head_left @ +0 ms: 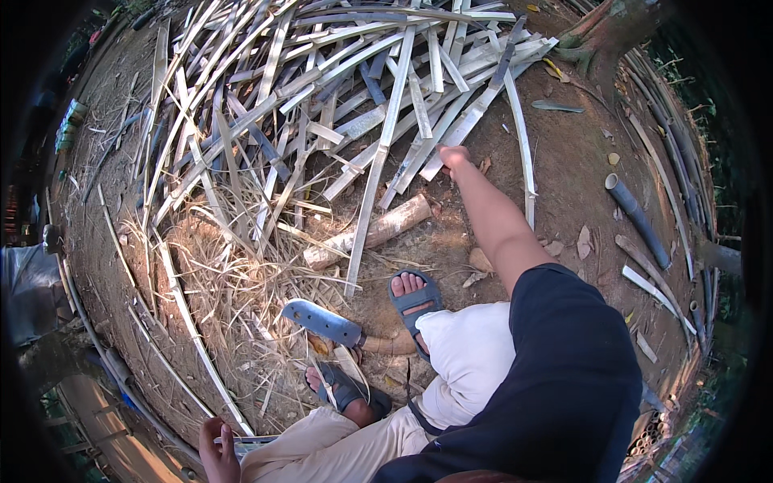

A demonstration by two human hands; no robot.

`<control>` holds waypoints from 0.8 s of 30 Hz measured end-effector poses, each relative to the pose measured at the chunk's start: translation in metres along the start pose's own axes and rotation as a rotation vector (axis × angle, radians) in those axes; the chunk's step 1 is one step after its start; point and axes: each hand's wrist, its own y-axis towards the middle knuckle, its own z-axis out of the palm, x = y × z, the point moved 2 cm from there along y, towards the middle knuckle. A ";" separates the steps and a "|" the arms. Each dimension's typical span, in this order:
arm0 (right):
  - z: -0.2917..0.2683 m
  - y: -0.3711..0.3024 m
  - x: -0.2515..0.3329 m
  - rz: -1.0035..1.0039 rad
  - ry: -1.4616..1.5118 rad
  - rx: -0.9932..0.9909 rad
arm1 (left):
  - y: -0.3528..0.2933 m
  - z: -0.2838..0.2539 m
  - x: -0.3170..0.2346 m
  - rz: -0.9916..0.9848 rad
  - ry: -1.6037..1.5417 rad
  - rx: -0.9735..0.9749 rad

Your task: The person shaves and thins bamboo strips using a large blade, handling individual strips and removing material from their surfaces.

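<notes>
My right arm stretches forward to the heap of split bamboo strips (354, 125). At the heap's near right side, my right hand (454, 158) is closed on the end of a pale bamboo strip (475, 115); its fingertips are partly hidden. Low at the left, beside my knee, my left hand (219, 452) is raised with its fingers loosely curled and apart from the thumb, nothing seen in it. Between the heap and my feet lies a short log (372, 232). A broad blade with holes (322, 320) and a wooden handle (390, 346) rests on the ground by my sandals.
Fibrous shavings (233, 274) cover the soil left of the log. A long strip (197, 334) lies along the left. On the right are a dark bamboo tube (638, 219), dry leaves and long poles (672, 153). A tree trunk (608, 36) stands at the far right.
</notes>
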 end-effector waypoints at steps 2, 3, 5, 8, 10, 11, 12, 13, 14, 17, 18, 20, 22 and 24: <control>0.002 0.028 -0.012 -0.002 0.162 -0.048 | 0.000 0.000 0.008 -0.052 -0.028 -0.001; -0.002 0.035 -0.018 0.009 0.250 -0.011 | 0.000 -0.001 0.006 -0.103 -0.034 0.011; 0.002 0.038 -0.018 0.026 0.423 0.079 | -0.005 -0.001 0.029 -0.137 -0.115 -0.034; -0.008 0.020 -0.024 0.115 0.503 0.103 | -0.015 -0.010 -0.001 -0.275 -0.001 0.075; -0.026 0.012 -0.026 0.018 0.068 -0.043 | -0.017 -0.007 -0.008 -0.258 -0.027 0.059; -0.035 0.016 -0.032 0.021 0.142 -0.008 | -0.015 -0.006 -0.005 -0.238 -0.034 0.062; -0.038 0.019 -0.034 0.019 0.216 0.038 | -0.013 -0.004 -0.001 -0.225 -0.041 0.056; -0.048 0.024 -0.037 -0.022 0.112 -0.008 | -0.010 -0.003 0.005 -0.194 -0.010 0.074; -0.052 0.023 -0.030 -0.007 0.162 -0.052 | -0.009 -0.001 0.026 -0.142 0.010 0.076; -0.077 0.023 0.008 -0.018 0.452 -0.145 | -0.011 0.001 0.023 -0.138 0.048 0.038; -0.081 0.027 0.027 -0.053 0.649 -0.138 | -0.009 0.004 0.035 -0.128 0.031 -0.002; -0.096 0.027 0.073 -0.111 0.863 -0.005 | -0.012 0.005 0.043 -0.104 0.075 -0.053; -0.118 0.025 0.119 -0.106 1.005 0.075 | -0.003 0.008 0.034 -0.056 0.182 -0.047; -0.129 0.043 0.147 -0.123 1.045 0.194 | 0.001 0.012 0.025 -0.064 0.118 -0.009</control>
